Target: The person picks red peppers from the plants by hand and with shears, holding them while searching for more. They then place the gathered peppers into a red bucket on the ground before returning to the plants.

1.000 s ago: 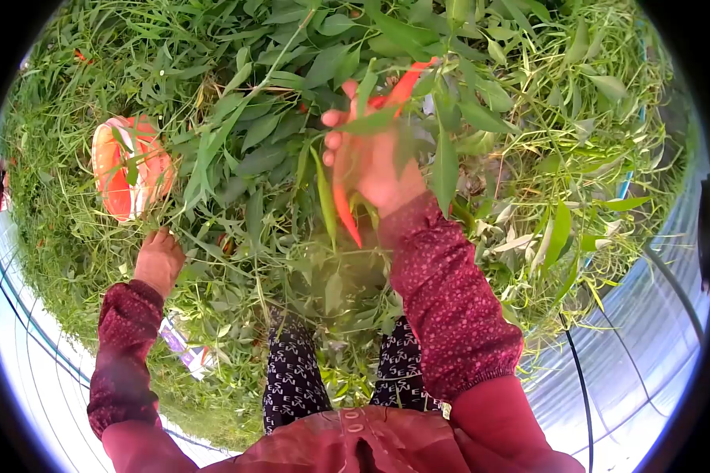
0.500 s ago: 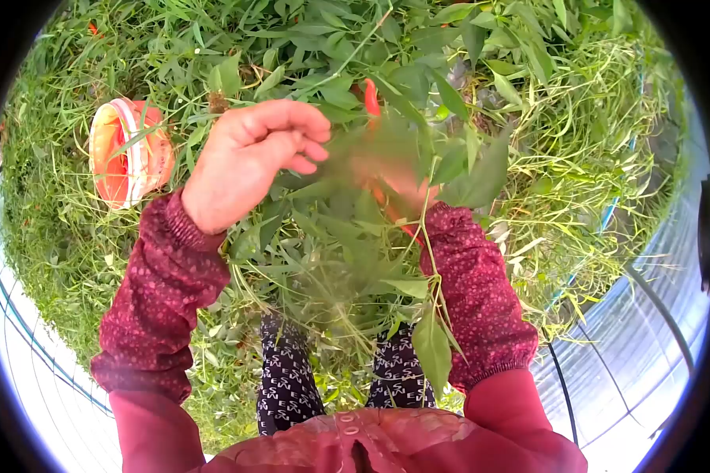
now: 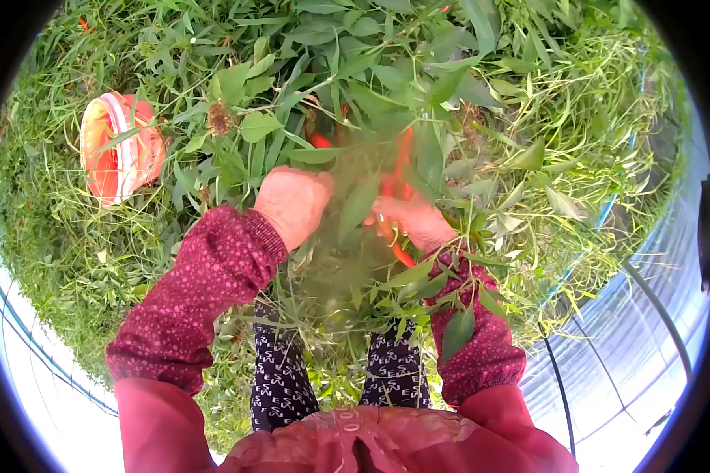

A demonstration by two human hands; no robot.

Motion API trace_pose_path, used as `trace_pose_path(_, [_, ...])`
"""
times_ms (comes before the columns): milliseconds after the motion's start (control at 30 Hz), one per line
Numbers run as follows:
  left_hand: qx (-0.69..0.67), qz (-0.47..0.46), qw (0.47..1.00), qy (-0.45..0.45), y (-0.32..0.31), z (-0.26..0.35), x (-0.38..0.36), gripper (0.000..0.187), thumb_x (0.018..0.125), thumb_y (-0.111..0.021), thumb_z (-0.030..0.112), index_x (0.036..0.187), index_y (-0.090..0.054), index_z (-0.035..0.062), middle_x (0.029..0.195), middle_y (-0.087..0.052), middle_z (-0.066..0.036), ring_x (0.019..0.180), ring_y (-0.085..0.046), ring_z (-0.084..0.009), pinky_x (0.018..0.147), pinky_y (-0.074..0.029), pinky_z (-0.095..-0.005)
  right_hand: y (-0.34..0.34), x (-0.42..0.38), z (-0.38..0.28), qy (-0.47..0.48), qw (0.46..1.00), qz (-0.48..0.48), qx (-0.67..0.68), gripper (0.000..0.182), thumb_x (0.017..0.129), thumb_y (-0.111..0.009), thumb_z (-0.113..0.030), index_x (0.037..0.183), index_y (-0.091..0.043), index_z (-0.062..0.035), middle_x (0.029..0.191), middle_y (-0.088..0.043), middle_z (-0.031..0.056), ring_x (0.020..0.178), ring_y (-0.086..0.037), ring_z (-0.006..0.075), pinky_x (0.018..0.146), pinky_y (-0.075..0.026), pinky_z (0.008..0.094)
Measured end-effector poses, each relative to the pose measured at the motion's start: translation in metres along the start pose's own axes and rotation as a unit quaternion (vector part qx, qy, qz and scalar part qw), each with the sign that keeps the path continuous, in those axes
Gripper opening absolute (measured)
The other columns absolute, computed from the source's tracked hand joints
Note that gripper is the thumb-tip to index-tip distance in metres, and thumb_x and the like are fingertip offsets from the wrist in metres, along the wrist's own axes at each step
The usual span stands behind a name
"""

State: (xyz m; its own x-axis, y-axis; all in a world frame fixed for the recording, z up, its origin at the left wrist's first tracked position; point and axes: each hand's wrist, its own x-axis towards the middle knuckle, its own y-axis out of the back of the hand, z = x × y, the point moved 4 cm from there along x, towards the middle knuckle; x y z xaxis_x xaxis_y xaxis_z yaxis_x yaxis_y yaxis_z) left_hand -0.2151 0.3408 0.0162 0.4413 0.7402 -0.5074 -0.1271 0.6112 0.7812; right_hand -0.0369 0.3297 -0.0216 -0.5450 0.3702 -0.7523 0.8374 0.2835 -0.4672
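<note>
Among the green pepper plants, my left hand (image 3: 294, 203) is closed, its fingertips hidden against blurred leaves. Facing it across a narrow gap, my right hand (image 3: 415, 221) has its fingers bent around red peppers (image 3: 401, 254), with more red fruit rising just above. A large leaf (image 3: 359, 206) hangs between the two hands. Another red pepper (image 3: 319, 140) shows among the leaves above my left hand. The middle of the view is smeared, so fine contact at the fingertips is unclear.
An orange and pink container with a white band (image 3: 124, 150) lies tilted in the grass at the left. Leafy stems hang over my right sleeve (image 3: 472, 315). Pale plastic sheeting (image 3: 607, 347) with dark hoses runs along the right. My legs stand below the hands.
My left hand has moved right and down, from loosely curled to closed. My right hand has come lower and shows more clearly around red peppers. The plant's stems and leaves have shifted.
</note>
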Motion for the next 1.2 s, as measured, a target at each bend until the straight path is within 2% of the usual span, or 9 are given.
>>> trace_pose_path(400, [-0.168, -0.004, 0.983, -0.073, -0.016, 0.055, -0.038, 0.022, 0.081, -0.056, 0.023, 0.083, -0.057, 0.0006, 0.065, -0.058, -0.013, 0.066, -0.061, -0.0308, 0.059, -0.048, -0.0393, -0.016, -0.03, 0.026, -0.111, 0.991, 0.032, -0.068, 0.029, 0.081, -0.062, -0.021, 0.105, -0.057, -0.0052, 0.078, -0.059, 0.0021, 0.063, -0.056, 0.0106, 0.055, -0.045, 0.0258])
trace_pose_path(500, [-0.371, -0.116, 0.92, 0.051, 0.003, 0.025, -0.026, 0.042, 0.09, -0.046, 0.04, 0.087, -0.062, 0.0018, 0.074, -0.061, -0.019, 0.071, -0.06, -0.0354, 0.07, -0.048, -0.0426, -0.007, -0.028, 0.042, -0.117, 0.992, -0.006, 0.037, 0.026, 0.08, -0.065, -0.018, 0.098, -0.055, -0.0033, 0.081, -0.061, 0.0072, 0.066, -0.058, 0.0149, 0.06, -0.048, 0.0271])
trace_pose_path(533, [-0.492, -0.081, 0.859, 0.117, 0.007, 0.013, -0.022, 0.041, 0.09, -0.046, 0.037, 0.085, -0.063, 0.0001, 0.073, -0.06, -0.021, 0.072, -0.06, -0.0364, 0.071, -0.047, -0.0424, -0.005, -0.026, 0.046, -0.117, 0.992, -0.006, 0.036, 0.026, 0.08, -0.065, -0.018, 0.098, -0.055, -0.0033, 0.081, -0.061, 0.0072, 0.066, -0.058, 0.0149, 0.06, -0.048, 0.0271])
trace_pose_path(633, [-0.396, -0.01, 0.911, 0.114, -0.006, -0.005, -0.001, 0.033, 0.088, -0.049, 0.032, 0.091, -0.065, 0.0036, 0.078, -0.061, -0.02, 0.075, -0.06, -0.0361, 0.07, -0.048, -0.0408, -0.005, -0.023, 0.052, -0.123, 0.992, -0.017, 0.032, 0.027, 0.079, -0.065, -0.015, 0.1, -0.053, -0.0024, 0.08, -0.061, 0.0091, 0.066, -0.058, 0.0159, 0.061, -0.049, 0.0283])
trace_pose_path(667, [-0.361, -0.01, 0.928, 0.096, -0.01, -0.004, 0.007, 0.03, 0.088, -0.054, 0.027, 0.091, -0.063, -0.0014, 0.066, -0.056, -0.015, 0.065, -0.057, -0.0204, 0.064, -0.046, -0.0345, -0.008, -0.024, 0.05, -0.102, 0.991, 0.007, 0.083, 0.028, 0.08, -0.064, -0.015, 0.102, -0.053, -0.0019, 0.079, -0.06, 0.0085, 0.066, -0.058, 0.0157, 0.06, -0.049, 0.0281])
trace_pose_path(933, [-0.396, 0.172, 0.894, 0.122, -0.03, -0.02, 0.062, 0.035, 0.078, -0.057, 0.007, 0.113, -0.057, 0.0048, 0.097, -0.058, -0.014, 0.084, -0.058, -0.0247, 0.08, -0.046, -0.0325, 0.0, -0.031, 0.049, -0.083, 0.989, 0.055, 0.109, 0.03, 0.08, -0.063, -0.013, 0.106, -0.052, -0.002, 0.08, -0.059, 0.0052, 0.07, -0.057, 0.0126, 0.061, -0.048, 0.0255])
trace_pose_path(1000, [-0.424, -0.015, 0.877, 0.226, -0.034, -0.016, 0.077, 0.045, 0.077, -0.052, 0.002, 0.122, -0.051, 0.0062, 0.109, -0.059, -0.014, 0.101, -0.057, -0.0278, 0.089, -0.044, -0.034, -0.001, -0.032, 0.051, -0.082, 0.989, 0.052, 0.107, 0.029, 0.08, -0.063, -0.013, 0.105, -0.053, -0.0023, 0.08, -0.058, 0.0042, 0.07, -0.057, 0.0127, 0.061, -0.048, 0.0259])
trace_pose_path(1067, [-0.415, -0.025, 0.901, 0.121, -0.034, -0.012, 0.088, 0.044, 0.076, -0.049, 0.0, 0.12, -0.055, 0.0068, 0.113, -0.059, -0.015, 0.104, -0.057, -0.029, 0.09, -0.044, -0.0333, -0.001, -0.031, 0.057, -0.067, 0.988, 0.059, 0.123, 0.027, 0.081, -0.063, -0.013, 0.104, -0.054, -0.0028, 0.08, -0.058, 0.004, 0.07, -0.057, 0.0132, 0.062, -0.048, 0.0263])
trace_pose_path(1200, [-0.388, -0.024, 0.908, 0.157, -0.038, -0.018, 0.093, 0.04, 0.077, -0.049, 0.0, 0.115, -0.059, 0.0091, 0.115, -0.058, -0.016, 0.102, -0.058, -0.0301, 0.09, -0.045, -0.0336, -0.004, -0.036, 0.06, -0.09, 0.989, 0.048, 0.11, 0.024, 0.081, -0.063, -0.012, 0.102, -0.056, -0.0028, 0.079, -0.059, 0.0045, 0.069, -0.057, 0.0137, 0.064, -0.048, 0.0263])
